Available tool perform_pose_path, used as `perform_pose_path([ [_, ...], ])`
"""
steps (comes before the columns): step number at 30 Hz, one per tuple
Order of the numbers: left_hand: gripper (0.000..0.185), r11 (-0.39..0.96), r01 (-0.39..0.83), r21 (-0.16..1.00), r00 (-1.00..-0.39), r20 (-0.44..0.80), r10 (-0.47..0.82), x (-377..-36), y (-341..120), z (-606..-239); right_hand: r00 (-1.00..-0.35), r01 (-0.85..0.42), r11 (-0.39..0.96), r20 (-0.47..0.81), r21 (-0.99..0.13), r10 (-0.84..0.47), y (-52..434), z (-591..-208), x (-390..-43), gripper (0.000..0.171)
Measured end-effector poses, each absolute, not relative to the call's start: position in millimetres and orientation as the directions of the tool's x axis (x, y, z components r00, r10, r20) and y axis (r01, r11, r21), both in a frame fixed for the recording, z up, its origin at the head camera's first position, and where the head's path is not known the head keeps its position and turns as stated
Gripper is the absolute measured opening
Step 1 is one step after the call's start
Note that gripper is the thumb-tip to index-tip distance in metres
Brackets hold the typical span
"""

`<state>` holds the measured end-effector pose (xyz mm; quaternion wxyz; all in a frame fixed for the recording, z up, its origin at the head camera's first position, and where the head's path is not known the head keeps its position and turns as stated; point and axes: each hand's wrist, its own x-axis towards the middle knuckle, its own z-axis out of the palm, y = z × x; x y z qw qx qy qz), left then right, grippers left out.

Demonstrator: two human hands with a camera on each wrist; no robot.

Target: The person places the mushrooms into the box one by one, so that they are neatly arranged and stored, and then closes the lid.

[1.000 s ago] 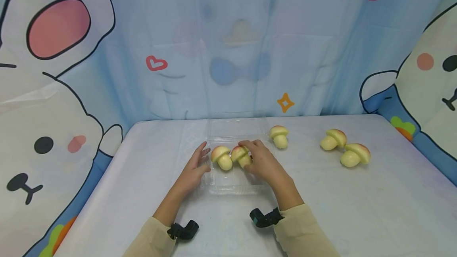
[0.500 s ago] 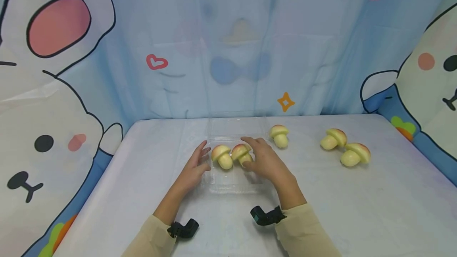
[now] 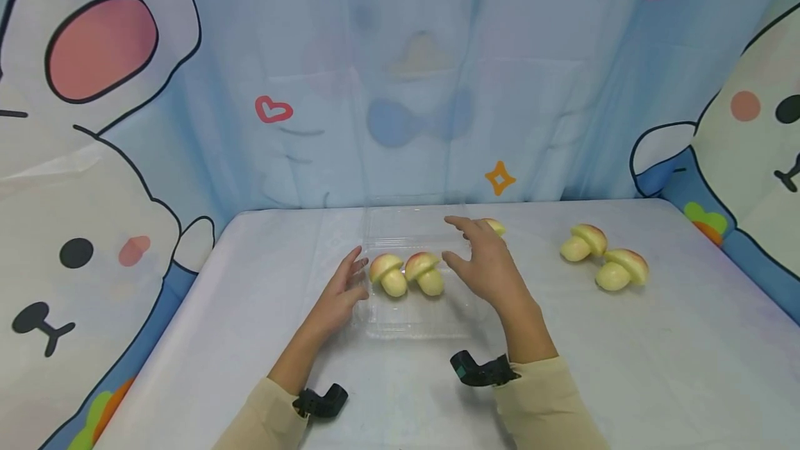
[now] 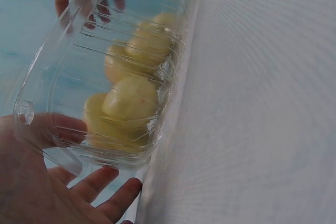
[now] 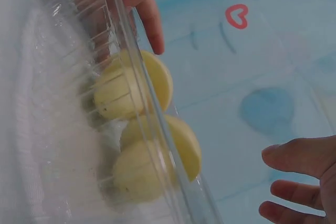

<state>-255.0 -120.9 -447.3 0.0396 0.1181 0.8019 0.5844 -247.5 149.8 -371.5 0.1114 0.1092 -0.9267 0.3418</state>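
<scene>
Two mushroom-shaped pieces with yellow stems and red-tinged caps, the left piece and the right piece, lie side by side inside a clear plastic clamshell box. At the box's left side is my left hand, its fingers extended along the outside wall and its thumb at the rim in the left wrist view. My right hand is over the box's right side with thumb and fingers spread, holding nothing. Just past its fingers, a third mushroom-shaped piece is mostly hidden behind the hand.
Farther right on the white-covered table lie two more mushroom-shaped pieces, one behind and one in front. The box's lid is folded back toward the blue cartoon curtain.
My right hand has let go of the right mushroom-shaped piece in the box and moved up and right, toward the piece outside. My left hand has stayed in place.
</scene>
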Motion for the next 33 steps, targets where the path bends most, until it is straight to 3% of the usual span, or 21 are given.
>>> perform_pose_path([
  [8, 0.087, 0.282, 0.144, 0.949, -0.968, 0.076, 0.238, -255.1, -120.5, -446.6, -0.904, -0.259, 0.704, 0.423, -0.661, 0.064, 166.9, -372.0, -250.8, 0.053],
  [13, 0.087, 0.285, 0.141, 0.948, -0.968, 0.071, 0.240, -254.7, -120.0, -445.7, -0.872, -0.201, 0.676, 0.444, -0.709, 0.207, 176.0, -376.6, -254.0, 0.053],
  [20, 0.087, 0.284, 0.134, 0.949, -0.970, 0.067, 0.233, -254.6, -121.0, -447.4, -0.878, -0.090, 0.634, 0.362, -0.768, 0.314, 188.8, -389.5, -260.5, 0.057],
  [33, 0.087, 0.281, 0.137, 0.950, -0.969, 0.069, 0.239, -253.5, -120.7, -446.9, -0.923, 0.065, 0.620, 0.189, -0.782, 0.335, 197.7, -418.4, -273.6, 0.072],
])
